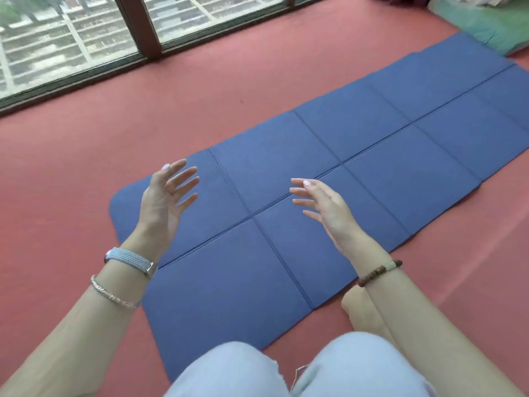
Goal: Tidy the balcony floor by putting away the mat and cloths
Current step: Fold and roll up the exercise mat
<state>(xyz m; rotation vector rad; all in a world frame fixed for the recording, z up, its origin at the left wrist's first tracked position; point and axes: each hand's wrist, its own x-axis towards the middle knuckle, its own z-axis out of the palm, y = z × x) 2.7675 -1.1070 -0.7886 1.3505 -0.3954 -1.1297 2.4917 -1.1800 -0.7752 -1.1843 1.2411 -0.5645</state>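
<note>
Knees [300, 371] in pale shorts sit at the edge of the blue mat [357, 144], unfolded flat on the red floor [229, 67]. Left hand [164, 202] and right hand [323, 207] hover above it, fingers spread, holding nothing.

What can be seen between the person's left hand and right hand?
In the head view, only the blue mat shows between the left hand and the right hand: bare surface where its fold creases cross.

Dark blue foldable foam mat [315, 156]: fully unfolded, lying flat on the red floor [200, 81], creased into a two-row grid of panels, running from near left to far right. Pale green cloth [486, 27]: on the floor just beside the mat's far end, partly out of frame.
</note>
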